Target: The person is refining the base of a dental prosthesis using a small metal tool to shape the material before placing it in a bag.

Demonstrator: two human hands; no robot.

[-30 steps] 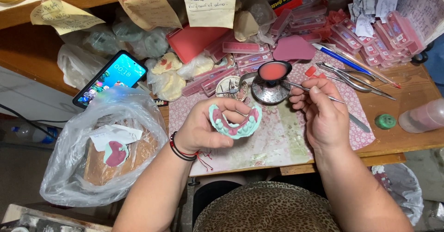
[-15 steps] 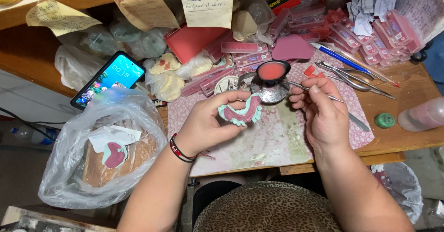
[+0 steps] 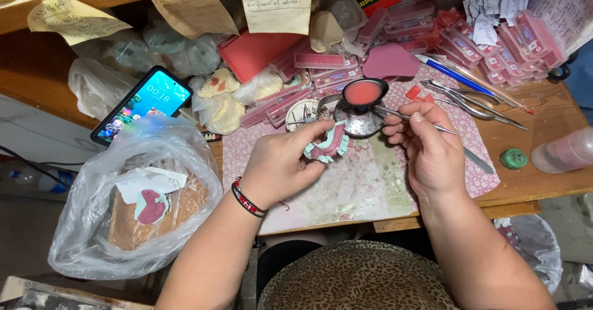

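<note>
Left hand: left hand (image 3: 281, 161) grasps a horseshoe-shaped dental mould (image 3: 327, 144), fingers curled round it, thumb on top.
Mould look: teal-green base with a pink gum-like layer on top, a scalloped row along the pink rim; part hidden under the fingers.
Mould place: held just above the pink floral mat (image 3: 358, 183), near the middle of the wooden workbench (image 3: 543, 161), tilted toward the dish.
Right hand: right hand (image 3: 429, 146) pinches a thin metal spatula tool (image 3: 426, 124), fingers clenched round the shaft; tip end points left to the dish.
Dish: small shiny metal bowl holding pink paste (image 3: 363, 93), just beyond the mould, near the bench's back.
Left side: clear plastic bag (image 3: 133, 199) with a brown block and another pink-teal piece, at the bench's left edge; smartphone with lit screen (image 3: 143, 103) behind it.
Right side: green round cap (image 3: 513, 158), pale pink bottle (image 3: 565, 151) near the right edge; metal tweezers and pliers (image 3: 475, 100).
Back: heap of pink plastic boxes (image 3: 513, 38).
</note>
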